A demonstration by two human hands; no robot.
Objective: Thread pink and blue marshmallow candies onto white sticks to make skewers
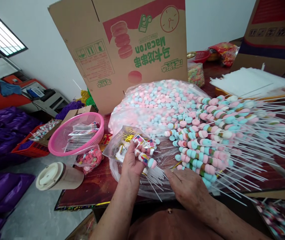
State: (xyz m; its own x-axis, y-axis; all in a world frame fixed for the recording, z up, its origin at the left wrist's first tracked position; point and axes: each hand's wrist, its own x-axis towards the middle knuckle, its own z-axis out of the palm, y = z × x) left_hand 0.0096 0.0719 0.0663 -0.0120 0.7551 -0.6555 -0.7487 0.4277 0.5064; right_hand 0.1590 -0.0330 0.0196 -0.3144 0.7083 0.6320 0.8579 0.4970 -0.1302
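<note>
Left hand clamped on a pink-and-blue candy skewer, tip poking from a printed plastic sleeve; right hand at its 4 o'clock, grip hidden, can't tell. Looks part-sleeved; big pile of bare pink, blue and white candy skewers at 2 o'clock seems left to do.
</note>
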